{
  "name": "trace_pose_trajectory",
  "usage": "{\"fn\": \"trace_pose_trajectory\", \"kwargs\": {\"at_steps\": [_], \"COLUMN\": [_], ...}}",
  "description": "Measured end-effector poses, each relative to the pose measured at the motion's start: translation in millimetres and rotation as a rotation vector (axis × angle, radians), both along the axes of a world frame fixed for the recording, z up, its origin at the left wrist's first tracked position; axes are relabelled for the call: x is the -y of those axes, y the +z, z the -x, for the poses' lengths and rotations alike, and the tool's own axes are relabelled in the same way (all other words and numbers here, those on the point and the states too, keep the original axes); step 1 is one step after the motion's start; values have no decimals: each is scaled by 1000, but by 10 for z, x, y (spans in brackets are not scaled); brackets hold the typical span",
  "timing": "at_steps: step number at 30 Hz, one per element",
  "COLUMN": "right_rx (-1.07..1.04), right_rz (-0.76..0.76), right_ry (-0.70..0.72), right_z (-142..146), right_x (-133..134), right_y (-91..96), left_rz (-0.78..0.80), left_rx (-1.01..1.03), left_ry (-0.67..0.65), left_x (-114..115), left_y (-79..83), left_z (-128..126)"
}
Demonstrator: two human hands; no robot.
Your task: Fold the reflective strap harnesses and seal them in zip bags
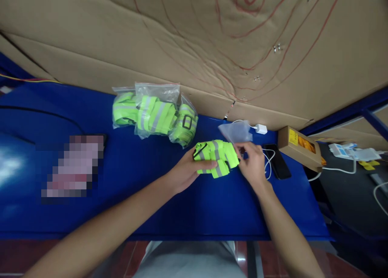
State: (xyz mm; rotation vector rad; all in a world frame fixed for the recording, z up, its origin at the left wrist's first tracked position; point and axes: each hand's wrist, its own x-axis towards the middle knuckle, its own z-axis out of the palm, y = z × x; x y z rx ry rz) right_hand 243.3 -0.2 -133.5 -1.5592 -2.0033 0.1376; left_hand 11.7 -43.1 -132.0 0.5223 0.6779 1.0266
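A folded neon-yellow reflective strap bundle [216,156] with grey stripes and a black buckle lies on the blue table [136,201]. My left hand [186,170] grips its left end, thumb across the front. My right hand [253,162] pinches the open edge of a clear plastic bag [236,131] just right of the bundle, with the bag's mouth touching the bundle's end.
Three bagged neon strap bundles [154,114] lie at the back of the table. A black phone [279,161] with a white cable and charger [261,128] sits at the right, beside a cardboard box [300,147]. A cardboard sheet [194,39] rises behind. A blurred patch covers something at the left.
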Motion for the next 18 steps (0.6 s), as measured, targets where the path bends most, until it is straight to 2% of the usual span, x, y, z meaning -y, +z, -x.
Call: {"fn": "trace_pose_trajectory", "kwargs": {"at_steps": [3,5,10,18], "right_rx": [-117,-201,-341,-366], "right_rz": [68,122,205,333], "right_ry": [177,243,268,320], "right_z": [138,190,183,165], "right_x": [138,168,143,160], "right_y": [43,17,-57,-58], "left_rz": [-4,-7,13,-11], "left_rx": [-13,-23,-41,47], "left_ry": [0,8,18,-22], "left_x": [-18,-30,-33,-130], "left_y": [-12,-20,-53,-115], "left_z": [6,9,-9,65]}}
